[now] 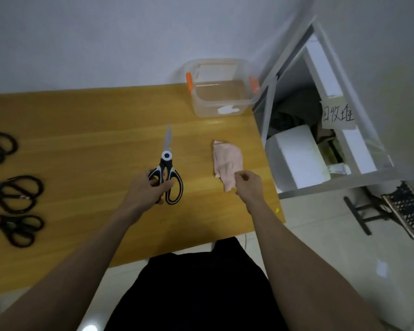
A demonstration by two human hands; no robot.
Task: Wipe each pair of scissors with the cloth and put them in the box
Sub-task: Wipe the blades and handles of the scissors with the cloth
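Black-and-white scissors [169,173] are gripped by the handles in the left hand [146,187]; the pink cloth [227,163] is pinched by the right hand [247,185]. Wooden table [81,120]: clear box [221,91] at the far edge, black scissors [14,189] laid left. Grey wall [105,39] behind, metal shelving [320,115] right.

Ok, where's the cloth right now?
The cloth lies crumpled on the table right of centre, between the black-and-white scissors and the table's right edge, its near end at the right hand.
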